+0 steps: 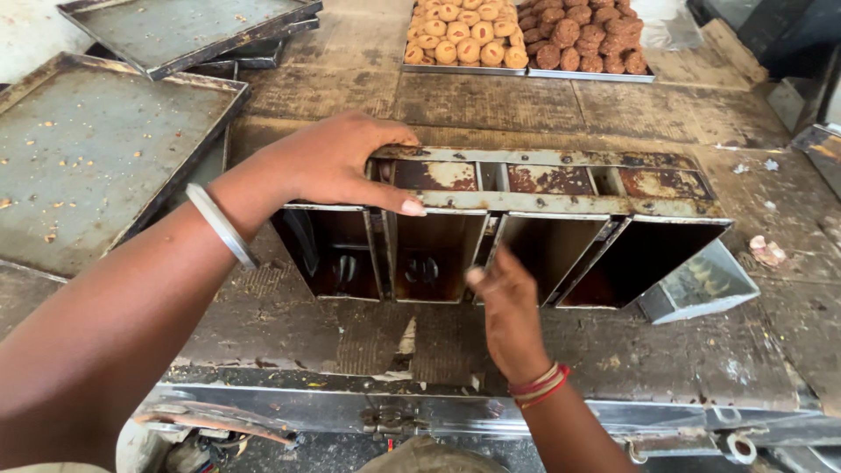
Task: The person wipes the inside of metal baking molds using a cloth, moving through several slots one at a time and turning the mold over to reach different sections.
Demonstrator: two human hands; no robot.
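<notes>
The four-slot strapped loaf tin (504,229) lies tipped on its side at the middle of the worn wooden surface (491,101), every slot open toward the near edge and looking empty. The left hand (337,166) clamps its upper left rim, fingers over, thumb under, while the right hand (506,307), loosely curled, reaches to a middle divider. It is thin sheet metal, rusted and grease-darkened; flat crumb-strewn trays (96,144) lie at the far left corner.

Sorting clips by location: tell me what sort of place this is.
Likely a bakery workroom: trays of cookies, empty baking trays, and a strapped set of loaf tins that the hands tilt on a worn table.
</notes>
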